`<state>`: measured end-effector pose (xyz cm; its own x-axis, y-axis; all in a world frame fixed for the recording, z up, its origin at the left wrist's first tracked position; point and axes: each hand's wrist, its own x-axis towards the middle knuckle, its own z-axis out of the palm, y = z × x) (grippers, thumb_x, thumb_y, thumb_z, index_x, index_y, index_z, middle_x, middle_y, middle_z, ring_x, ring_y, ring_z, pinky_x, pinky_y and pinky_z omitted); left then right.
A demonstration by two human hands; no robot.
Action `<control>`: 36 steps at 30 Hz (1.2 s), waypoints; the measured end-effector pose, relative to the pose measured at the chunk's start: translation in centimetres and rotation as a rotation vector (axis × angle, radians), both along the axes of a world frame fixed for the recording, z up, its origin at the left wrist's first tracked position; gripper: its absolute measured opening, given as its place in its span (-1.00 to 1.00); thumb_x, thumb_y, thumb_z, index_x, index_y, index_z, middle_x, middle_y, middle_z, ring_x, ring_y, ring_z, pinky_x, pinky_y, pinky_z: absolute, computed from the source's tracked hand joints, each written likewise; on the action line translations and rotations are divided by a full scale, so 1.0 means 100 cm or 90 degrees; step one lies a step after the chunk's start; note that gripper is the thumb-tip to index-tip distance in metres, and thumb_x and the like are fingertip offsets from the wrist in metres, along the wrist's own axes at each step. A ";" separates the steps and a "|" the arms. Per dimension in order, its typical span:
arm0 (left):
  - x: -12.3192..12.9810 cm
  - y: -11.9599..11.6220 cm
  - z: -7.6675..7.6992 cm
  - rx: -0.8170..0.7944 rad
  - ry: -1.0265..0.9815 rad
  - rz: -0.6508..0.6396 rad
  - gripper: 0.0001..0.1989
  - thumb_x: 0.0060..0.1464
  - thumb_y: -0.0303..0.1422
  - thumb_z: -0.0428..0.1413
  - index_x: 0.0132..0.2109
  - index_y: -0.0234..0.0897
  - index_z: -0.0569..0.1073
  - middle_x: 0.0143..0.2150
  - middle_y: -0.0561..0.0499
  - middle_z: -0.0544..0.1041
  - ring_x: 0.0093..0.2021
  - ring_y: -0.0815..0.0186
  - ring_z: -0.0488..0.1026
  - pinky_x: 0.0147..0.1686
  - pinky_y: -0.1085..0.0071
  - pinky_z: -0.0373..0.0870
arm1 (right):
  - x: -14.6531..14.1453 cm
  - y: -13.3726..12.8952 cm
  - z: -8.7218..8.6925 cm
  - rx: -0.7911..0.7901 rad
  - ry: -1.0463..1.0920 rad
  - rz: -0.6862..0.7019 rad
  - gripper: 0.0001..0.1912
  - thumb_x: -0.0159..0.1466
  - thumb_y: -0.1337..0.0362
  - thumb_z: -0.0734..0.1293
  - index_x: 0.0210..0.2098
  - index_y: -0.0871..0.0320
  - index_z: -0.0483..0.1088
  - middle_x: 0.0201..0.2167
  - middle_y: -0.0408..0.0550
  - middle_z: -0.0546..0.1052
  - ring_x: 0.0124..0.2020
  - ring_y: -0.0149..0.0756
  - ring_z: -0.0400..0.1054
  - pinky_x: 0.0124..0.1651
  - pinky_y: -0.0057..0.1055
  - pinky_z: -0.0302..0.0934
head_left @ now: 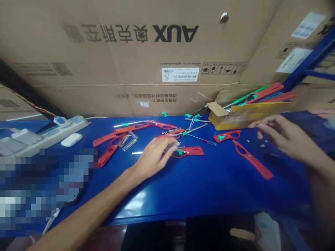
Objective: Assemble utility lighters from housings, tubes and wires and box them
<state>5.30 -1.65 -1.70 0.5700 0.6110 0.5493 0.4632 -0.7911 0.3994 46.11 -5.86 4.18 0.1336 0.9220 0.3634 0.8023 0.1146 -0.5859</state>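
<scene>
My left hand (154, 157) is over the blue table, its thumb and fingers closed around a small part at the left end of a red lighter shell (192, 151) with a green piece in it. What exactly the fingertips pinch is too small to make out. My right hand (277, 134) hovers at the right with its fingers bent and apart, nothing visible in them. Below and left of it lies a red lighter half (253, 161); another red half with a green trigger (222, 137) is near the box. A thin screwdriver (210, 143) lies between the hands.
A yellow-sided box (235, 120) full of red and green lighters stands at the back right. More red shells (110, 151), clear parts (130, 144) and metal tubes lie left. A power strip (52, 134) and white case (72, 139) are further left. Cardboard (117, 62) stands behind.
</scene>
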 end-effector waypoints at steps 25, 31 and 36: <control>-0.001 0.001 0.004 -0.053 -0.052 -0.037 -0.72 0.45 -0.40 -0.11 0.20 -0.19 0.35 0.02 -0.11 0.45 -0.01 0.23 0.46 -0.01 0.24 0.45 | -0.191 0.038 -0.041 -0.217 0.484 0.376 -0.67 0.24 -0.01 0.44 -0.31 0.16 0.54 -0.58 -0.20 0.48 -0.66 -0.51 0.22 -0.57 -0.46 0.05; -0.001 0.008 -0.004 -0.014 -0.090 -0.058 -0.82 0.41 -0.41 0.01 0.10 -0.22 0.40 0.01 -0.09 0.54 0.00 0.23 0.50 0.01 0.22 0.46 | -0.194 0.035 -0.038 -0.231 0.540 0.292 -0.66 0.16 0.02 0.49 -0.35 0.20 0.58 -0.55 -0.12 0.53 -0.65 -0.53 0.18 -0.58 -0.45 -0.10; -0.001 0.008 -0.005 -0.012 -0.107 -0.052 -0.83 0.38 -0.42 0.06 0.07 -0.24 0.42 0.01 -0.09 0.56 0.01 0.24 0.52 -0.01 0.25 0.49 | -0.193 0.034 -0.036 -0.234 0.531 0.282 -0.65 0.16 -0.01 0.48 -0.33 0.18 0.55 -0.47 -0.11 0.55 -0.60 -0.52 0.18 -0.55 -0.46 -0.04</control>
<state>5.23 -0.89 -2.16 0.5193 0.5782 0.6293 0.3240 -0.8146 0.4810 26.78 -2.42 0.59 -0.1664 0.9860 -0.0055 0.0502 0.0029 -0.9987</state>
